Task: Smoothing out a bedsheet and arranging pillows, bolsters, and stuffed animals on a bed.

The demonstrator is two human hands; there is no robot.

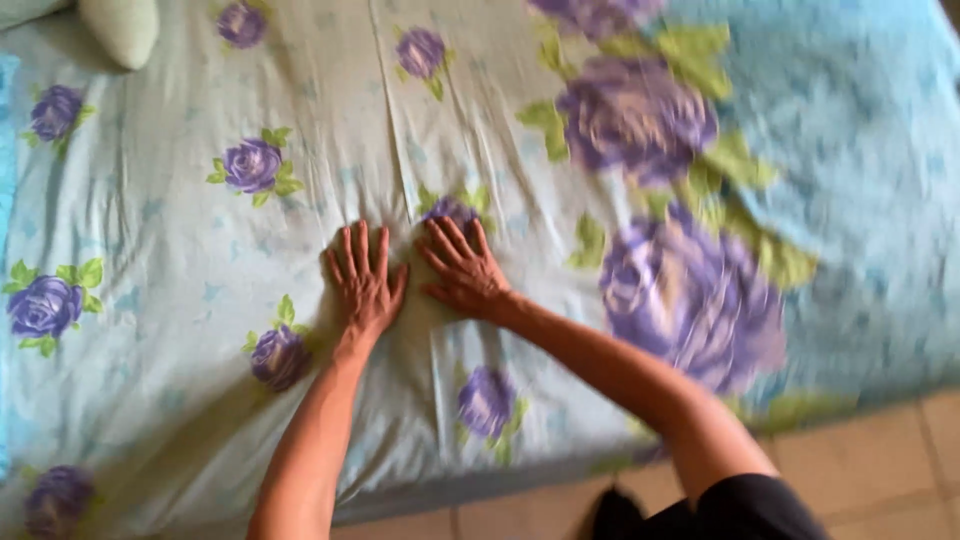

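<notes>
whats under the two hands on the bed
Both the left hand and right hand lie flat, fingers spread, on the flowered sheet. What lies beneath the sheet is covered and cannot be seen.

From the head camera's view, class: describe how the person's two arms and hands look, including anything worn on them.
Both arms are bare from wrist to above the elbow. The left hand and right hand show no gloves, rings, watch or bracelets. A black garment shows at the right shoulder. The picture is slightly blurred.
</notes>
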